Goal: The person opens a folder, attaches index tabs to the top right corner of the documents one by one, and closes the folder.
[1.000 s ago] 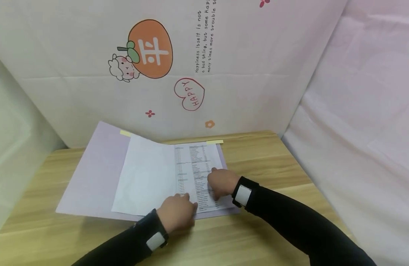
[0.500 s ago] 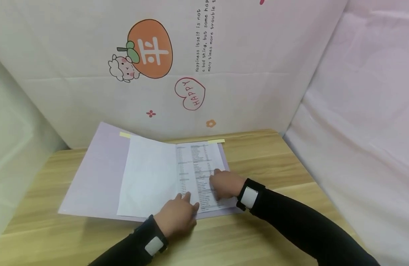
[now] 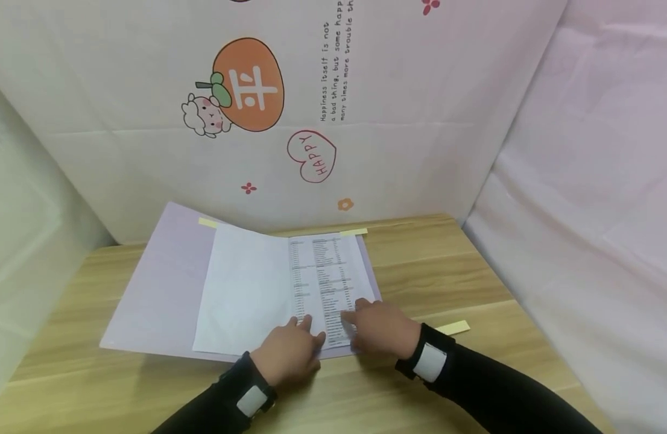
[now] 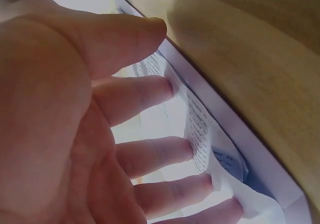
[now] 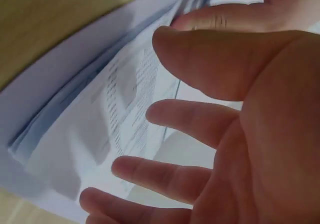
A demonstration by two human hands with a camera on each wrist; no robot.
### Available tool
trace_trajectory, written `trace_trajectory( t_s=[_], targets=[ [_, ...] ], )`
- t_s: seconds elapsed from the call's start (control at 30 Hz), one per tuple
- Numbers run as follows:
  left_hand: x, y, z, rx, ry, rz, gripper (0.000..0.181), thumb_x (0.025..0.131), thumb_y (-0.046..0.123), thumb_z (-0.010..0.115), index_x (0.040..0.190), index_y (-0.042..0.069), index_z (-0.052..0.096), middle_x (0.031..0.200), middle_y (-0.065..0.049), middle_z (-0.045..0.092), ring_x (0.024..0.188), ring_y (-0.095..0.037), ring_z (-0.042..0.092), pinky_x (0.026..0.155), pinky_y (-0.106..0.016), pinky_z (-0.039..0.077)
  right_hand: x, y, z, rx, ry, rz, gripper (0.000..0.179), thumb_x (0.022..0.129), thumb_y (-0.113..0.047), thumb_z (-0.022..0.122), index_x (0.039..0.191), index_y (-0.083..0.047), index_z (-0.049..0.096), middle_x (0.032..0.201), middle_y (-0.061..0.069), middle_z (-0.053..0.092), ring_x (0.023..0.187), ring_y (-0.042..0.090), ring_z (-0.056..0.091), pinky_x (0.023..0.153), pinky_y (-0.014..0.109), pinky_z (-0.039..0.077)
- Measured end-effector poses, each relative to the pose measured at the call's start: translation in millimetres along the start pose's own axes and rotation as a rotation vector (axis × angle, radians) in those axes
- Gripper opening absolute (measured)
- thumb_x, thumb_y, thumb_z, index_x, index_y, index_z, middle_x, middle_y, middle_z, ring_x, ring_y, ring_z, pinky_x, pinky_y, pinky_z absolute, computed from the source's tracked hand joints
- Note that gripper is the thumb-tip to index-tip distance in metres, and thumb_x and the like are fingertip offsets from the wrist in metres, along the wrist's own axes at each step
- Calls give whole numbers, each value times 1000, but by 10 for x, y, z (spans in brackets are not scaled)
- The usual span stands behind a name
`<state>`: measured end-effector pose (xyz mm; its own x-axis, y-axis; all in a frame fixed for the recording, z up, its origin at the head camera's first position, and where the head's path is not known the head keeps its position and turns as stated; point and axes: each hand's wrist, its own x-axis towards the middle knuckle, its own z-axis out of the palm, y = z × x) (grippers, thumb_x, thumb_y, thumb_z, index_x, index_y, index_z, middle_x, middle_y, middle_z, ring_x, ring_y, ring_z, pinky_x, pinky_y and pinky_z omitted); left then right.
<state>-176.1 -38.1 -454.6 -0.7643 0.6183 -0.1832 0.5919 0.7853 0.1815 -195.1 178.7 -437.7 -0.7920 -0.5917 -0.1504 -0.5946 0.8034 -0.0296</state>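
A lilac folder (image 3: 143,295) lies spread on the table, its left cover raised a little at the near edge. Inside it, a blank white page (image 3: 243,289) is on the left and a printed page (image 3: 333,271) with columns of small text is on the right. My left hand (image 3: 290,349) rests its spread fingertips on the lower left part of the printed page. Near that page's lower right corner, my right hand (image 3: 385,328) touches the paper with extended fingers. In the right wrist view, its fingers (image 5: 160,176) are apart with nothing held. The sheets' lower edges (image 4: 230,159) curl slightly.
Yellow strips stick out at the top of the pages, one at the left (image 3: 207,222) and one at the right (image 3: 354,232). Another yellow strip (image 3: 455,328) lies on the wooden table (image 3: 431,265) behind my right wrist. White printed cloth (image 3: 409,163) stands behind.
My right hand has slid down the printed page toward its lower right corner. A yellow strip on the table now shows beside the right wrist. The left hand stays almost still.
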Motion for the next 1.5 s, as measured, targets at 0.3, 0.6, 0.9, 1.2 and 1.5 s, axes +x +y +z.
trace_trajectory(
  t_s=[0.3,0.6,0.9,1.2,1.5],
  targets=[
    [-12,-5,-45,-50,-22,0,41,92,36,65,130,19,68,135,-19,59,123,-43,54,93,-56,48,-3,-16,129,-22,-14,28,27,84,-26,75,104,-8,72,72,0,50,56,16,45,48,31,39],
    [255,-58,-480,14,-88,-224,22,90,31,69,92,10,76,85,-6,66,75,-24,57,73,-43,50,40,27,98,24,-50,41,14,84,-28,74,84,-15,68,71,-2,44,60,15,43,49,30,37],
    [647,-272,-377,130,-78,-316,77,76,42,85,141,12,58,139,-19,53,124,-37,50,94,-51,47,42,76,71,4,-90,16,13,90,-26,69,90,-13,73,78,1,47,57,14,45,46,28,39],
    [686,-344,-372,140,-68,-304,82,71,44,89,140,12,59,123,-17,61,108,-33,54,86,-47,51,343,527,-20,139,-59,212,27,92,-31,70,103,-6,71,95,6,60,81,17,56,69,34,48],
    [769,-405,-274,153,-109,-313,88,71,50,87,145,15,54,131,-16,57,113,-33,53,87,-47,50,521,757,102,237,-5,457,35,90,-35,71,100,-2,67,99,12,53,77,24,53,64,35,45]
  ],
)
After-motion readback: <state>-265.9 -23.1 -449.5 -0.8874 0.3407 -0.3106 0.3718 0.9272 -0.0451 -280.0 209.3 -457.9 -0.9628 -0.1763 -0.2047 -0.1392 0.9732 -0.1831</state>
